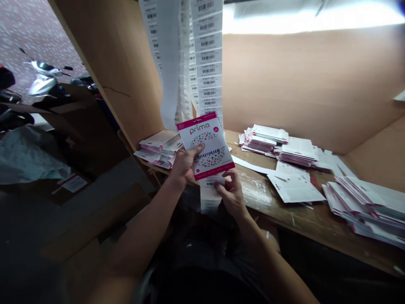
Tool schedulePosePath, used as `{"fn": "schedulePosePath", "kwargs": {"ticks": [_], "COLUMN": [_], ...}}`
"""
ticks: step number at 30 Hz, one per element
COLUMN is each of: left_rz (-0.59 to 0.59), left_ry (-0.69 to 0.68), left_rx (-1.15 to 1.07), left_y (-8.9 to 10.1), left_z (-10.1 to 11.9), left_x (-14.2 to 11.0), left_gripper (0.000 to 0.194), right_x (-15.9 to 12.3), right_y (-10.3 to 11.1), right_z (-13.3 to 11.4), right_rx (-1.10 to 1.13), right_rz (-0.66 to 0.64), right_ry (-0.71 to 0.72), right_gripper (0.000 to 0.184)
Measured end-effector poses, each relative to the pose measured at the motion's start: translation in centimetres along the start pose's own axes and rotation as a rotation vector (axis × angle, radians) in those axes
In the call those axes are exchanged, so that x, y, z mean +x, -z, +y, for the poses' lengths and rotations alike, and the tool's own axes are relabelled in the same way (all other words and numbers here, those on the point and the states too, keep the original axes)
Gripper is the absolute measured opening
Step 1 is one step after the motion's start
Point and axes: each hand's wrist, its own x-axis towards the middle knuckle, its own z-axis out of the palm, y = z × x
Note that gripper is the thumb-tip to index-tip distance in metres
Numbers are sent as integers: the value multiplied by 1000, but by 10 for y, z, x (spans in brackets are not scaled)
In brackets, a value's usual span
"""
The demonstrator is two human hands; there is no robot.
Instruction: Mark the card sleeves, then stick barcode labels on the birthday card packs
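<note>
My left hand (184, 164) grips a flat white packet (205, 141) with pink bands, its thumb pressed on the printed front. The packet reads "prima" and shows a round design of coloured dots. Below its bottom edge, my right hand (233, 195) pinches a strip of barcode labels (210, 202), the thumb lying on the strip's edge. The right fingers are curled close to the packet's lower right corner; whether they touch it I cannot tell. Behind the packet, long bands of barcode labels (207, 55) hang down from above.
Stacks of similar packets lie on the wooden shelf: one at left (161, 145), others at the back (264, 137) and right (367, 202). Loose packets (294, 185) and a white paper strip (253, 164) lie between. Left of the wooden side panel (117, 63) are cardboard boxes (79, 126) and a scooter (46, 78).
</note>
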Motion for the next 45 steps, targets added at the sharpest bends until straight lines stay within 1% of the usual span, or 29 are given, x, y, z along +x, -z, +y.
{"fn": "schedulePosePath", "kwargs": {"ticks": [2,4,8,11,15,17,19,20,21,23,25,26,28,30,31,32,33,34,35,36,37,39,40,41,42,43,45], "left_rz": [3,12,35,56,75,79,74,68,66,80,108,117,106,72,56,43,26,8,-11,-29,-46,-46,-46,-72,-135,-228,-445], "left_ry": [18,20,5,-5,-30,-43,-63,-83,-118,-224,-317,-333,-299,-215,-172,-130,-88,-49,-12,22,55,94,107,134,181,242,358], "left_rx": [-14,-20,-17,-23,-37,-32,-10,12,41,121,203,240,310,381,401,402,384,355,321,296,293,352,397,446,493,530,580], "left_y": [-10,-15,-14,-11,-12,-12,-9,-6,-3,4,8,9,8,5,4,3,3,3,4,4,4,2,0,-2,-3,-5,-6], "left_z": [2,4,4,2,-1,-1,0,1,3,6,7,7,4,1,-1,-4,-7,-11,-17,-24,-35,-61,-76,-92,-106,-119,-142], "left_x": [-5,-7,-6,-7,-9,-7,-4,-2,-2,-5,-15,-23,-41,-59,-66,-71,-75,-78,-80,-83,-86,-97,-105,-114,-122,-129,-135], "left_gripper": [49,51,55,56,57,58,59,59,59,61,63,61,53,47,47,49,52,54,56,58,58,60,61,62,63,64,63], "right_x": [1,1,0,-1,-5,-12,-22,-28,-32,-36,-32,-26,-9,8,15,20,23,23,20,14,6,-18,-34,-51,-71,-94,-153], "right_y": [2,6,13,14,10,10,13,16,19,25,25,23,15,6,2,0,0,2,5,10,18,37,50,66,87,112,174], "right_z": [-6,-10,-18,-23,-23,-24,-31,-37,-45,-64,-83,-91,-100,-99,-96,-92,-86,-80,-73,-66,-59,-47,-42,-38,-36,-36,-40], "right_rx": [-103,-229,-475,-602,-721,-752,-765,-755,-734,-689,-672,-670,-663,-694,-731,-768,-790,-779,-727,-642,-538,-319,-229,-167,-137,-135,-203], "right_rz": [19,30,59,47,42,97,161,183,202,248,294,292,215,131,134,180,250,311,330,301,246,143,126,135,159,194,336], "right_ry": [61,119,279,406,581,688,767,773,749,638,534,505,497,522,541,558,559,531,468,373,267,79,14,-31,-63,-92,-152], "right_gripper": [31,23,15,8,13,13,10,8,7,4,9,11,13,14,15,19,29,42,54,60,59,47,44,43,43,44,45]}}
